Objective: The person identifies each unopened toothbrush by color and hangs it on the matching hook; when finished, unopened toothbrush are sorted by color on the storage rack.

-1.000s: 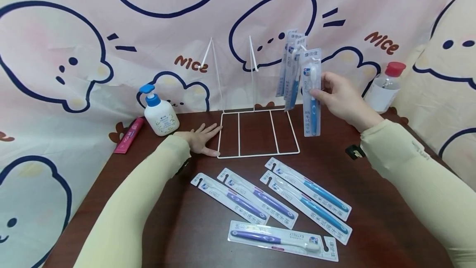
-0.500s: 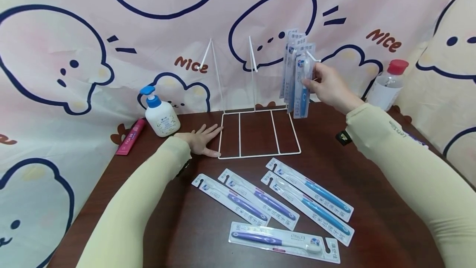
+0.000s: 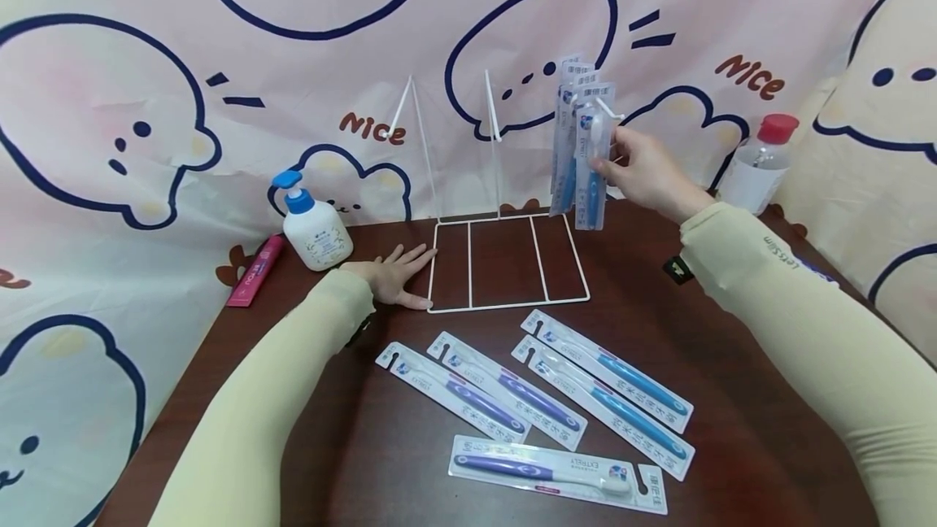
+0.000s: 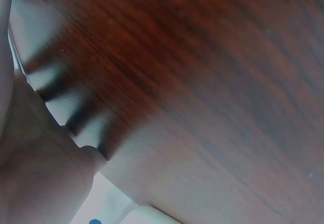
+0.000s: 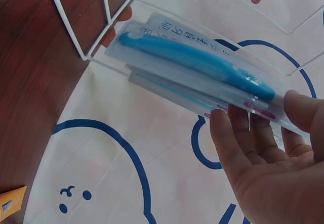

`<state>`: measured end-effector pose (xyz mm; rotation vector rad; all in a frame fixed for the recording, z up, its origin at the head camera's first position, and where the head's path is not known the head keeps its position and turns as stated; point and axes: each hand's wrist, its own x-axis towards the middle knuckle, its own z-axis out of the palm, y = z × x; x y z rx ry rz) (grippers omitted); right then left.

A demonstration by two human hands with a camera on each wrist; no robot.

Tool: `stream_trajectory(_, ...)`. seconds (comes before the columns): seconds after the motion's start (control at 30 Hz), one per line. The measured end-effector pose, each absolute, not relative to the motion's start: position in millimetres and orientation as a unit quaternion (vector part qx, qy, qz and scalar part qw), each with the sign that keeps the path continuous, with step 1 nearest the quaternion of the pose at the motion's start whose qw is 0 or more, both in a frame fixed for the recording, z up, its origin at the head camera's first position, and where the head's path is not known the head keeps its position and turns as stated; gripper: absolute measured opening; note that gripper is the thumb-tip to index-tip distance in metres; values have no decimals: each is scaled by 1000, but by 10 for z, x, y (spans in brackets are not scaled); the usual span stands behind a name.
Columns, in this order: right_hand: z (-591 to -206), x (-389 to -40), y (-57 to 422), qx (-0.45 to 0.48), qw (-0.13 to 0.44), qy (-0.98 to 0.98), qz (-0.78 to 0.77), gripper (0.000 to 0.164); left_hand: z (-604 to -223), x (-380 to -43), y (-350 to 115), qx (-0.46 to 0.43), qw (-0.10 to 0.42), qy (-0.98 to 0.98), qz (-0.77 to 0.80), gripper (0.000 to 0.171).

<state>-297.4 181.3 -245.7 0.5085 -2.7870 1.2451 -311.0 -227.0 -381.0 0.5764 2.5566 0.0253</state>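
Observation:
My right hand point(image 3: 647, 173) pinches the front blue toothbrush in its blister pack point(image 3: 590, 161) by the edge. That pack hangs upright at the right hook of a white wire rack point(image 3: 470, 267), the hook tip poking out before it. Several similar packs hang behind it, partly hidden. In the right wrist view, the thumb and fingers point(image 5: 225, 138) lie on either side of the packs, and a blue handle point(image 5: 192, 59) shows through the plastic. My left hand point(image 3: 391, 276) rests on the table with fingers spread, touching the left side of the rack's base.
Purple toothbrush packs point(image 3: 552, 474) and blue ones point(image 3: 607, 397) lie on the table in front of the rack. A pump bottle point(image 3: 318, 233) and a pink tube point(image 3: 254, 271) stand or lie left. A red-capped bottle point(image 3: 757, 165) is at right. Patterned cloth hangs behind.
My right hand has moved left and back, bringing the toothbrush pack onto the right hook against the others. The left hand has stayed in place.

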Motion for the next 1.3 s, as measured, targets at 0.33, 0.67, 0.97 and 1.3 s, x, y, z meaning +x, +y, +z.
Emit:
stream_trajectory(0.33, -2494, -2973, 1867, 155, 8, -913, 378, 39, -3808, -3099, -2276, 219, 257, 941, 13, 108)
stream_trajectory(0.67, -2549, -2914, 1943, 139, 0, -917, 374, 39, -3836, -3095, -2281, 217, 258, 941, 11, 107)
stream_trajectory(0.97, -2903, -2514, 1915, 151, -56, -952, 260, 34, -3819, -3117, -2278, 210, 254, 944, 7, 110)
stream_trajectory(1.3, -3488, -1798, 1542, 228, -121, -958, 128, 47, -3807, -3099, -2268, 210, 255, 944, 4, 109)
